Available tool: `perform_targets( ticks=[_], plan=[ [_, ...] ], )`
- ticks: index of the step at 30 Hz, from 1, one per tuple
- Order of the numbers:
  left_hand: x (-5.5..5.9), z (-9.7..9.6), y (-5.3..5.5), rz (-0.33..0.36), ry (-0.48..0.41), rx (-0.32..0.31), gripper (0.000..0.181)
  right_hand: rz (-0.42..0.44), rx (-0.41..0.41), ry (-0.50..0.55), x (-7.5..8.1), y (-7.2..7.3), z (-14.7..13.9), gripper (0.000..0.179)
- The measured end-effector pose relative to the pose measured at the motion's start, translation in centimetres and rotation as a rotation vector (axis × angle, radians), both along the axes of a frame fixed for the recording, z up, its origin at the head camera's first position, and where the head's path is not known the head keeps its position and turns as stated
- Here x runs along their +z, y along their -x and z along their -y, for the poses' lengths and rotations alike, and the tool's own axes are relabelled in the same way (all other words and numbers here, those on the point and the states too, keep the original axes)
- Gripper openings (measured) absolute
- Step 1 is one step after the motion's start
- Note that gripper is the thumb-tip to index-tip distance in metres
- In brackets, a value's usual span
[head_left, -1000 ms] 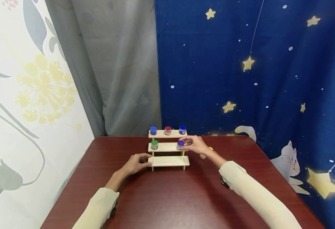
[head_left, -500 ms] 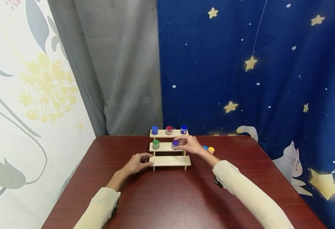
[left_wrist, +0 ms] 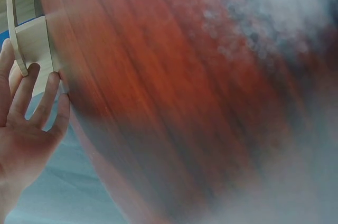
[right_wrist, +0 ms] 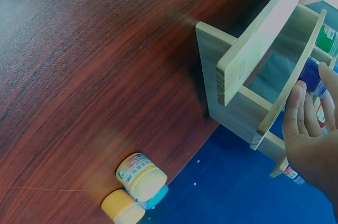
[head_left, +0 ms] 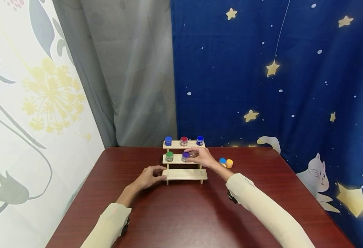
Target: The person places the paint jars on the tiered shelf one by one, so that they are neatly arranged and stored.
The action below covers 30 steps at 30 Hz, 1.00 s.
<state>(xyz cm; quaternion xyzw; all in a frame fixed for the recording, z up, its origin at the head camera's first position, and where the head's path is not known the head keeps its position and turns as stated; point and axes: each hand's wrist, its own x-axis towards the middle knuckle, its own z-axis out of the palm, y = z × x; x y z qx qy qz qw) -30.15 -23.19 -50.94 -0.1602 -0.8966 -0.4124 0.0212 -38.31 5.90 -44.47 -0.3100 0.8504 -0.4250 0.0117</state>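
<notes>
A small three-tier wooden display stand [head_left: 186, 175] stands on the table. My right hand [head_left: 201, 157] pinches a purple-lidded paint jar [right_wrist: 311, 75] between thumb and fingers, at the middle of the second tier. Left of it on that tier sits a green-lidded jar [head_left: 169, 156]. Along the top tier are a blue-lidded jar [head_left: 168, 141], a red-lidded jar [head_left: 184, 141] and a darker blue one [head_left: 200, 140]. With thumb and fingers, my left hand [head_left: 150, 177] holds the left end of the lowest tier, and its fingertips show against the stand's side in the left wrist view.
Right of the stand, a blue-lidded jar [head_left: 222, 161] and a yellow one [head_left: 229, 163] sit on the dark red table [head_left: 175, 213]; another yellow jar [right_wrist: 141, 176] is grouped with them. Behind the table hang a grey curtain [head_left: 138, 86] and a blue star-patterned curtain [head_left: 215, 86].
My right hand has shifted left along the second tier with the purple-lidded jar, from its right end to the middle. The jars at the right have come into view. My left hand stays on the stand.
</notes>
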Motion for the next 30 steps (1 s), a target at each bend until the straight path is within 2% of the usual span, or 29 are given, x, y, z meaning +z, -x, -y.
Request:
perform_targets(
  ticks=[16,23,30],
  plan=[
    [0.2,-0.2,0.1,0.012,-0.010,-0.006,0.035,0.018,0.013,0.066,-0.5,0.1,0.1,0.051],
    [0.1,-0.1,0.2,0.009,-0.022,-0.015,0.036,0.033,-0.025,0.045,-0.4,-0.1,-0.6,0.050],
    [0.0,0.0,0.2,0.006,-0.008,-0.005,0.035,0.030,-0.027,0.041,-0.1,-0.5,-1.6,0.046]
  ],
)
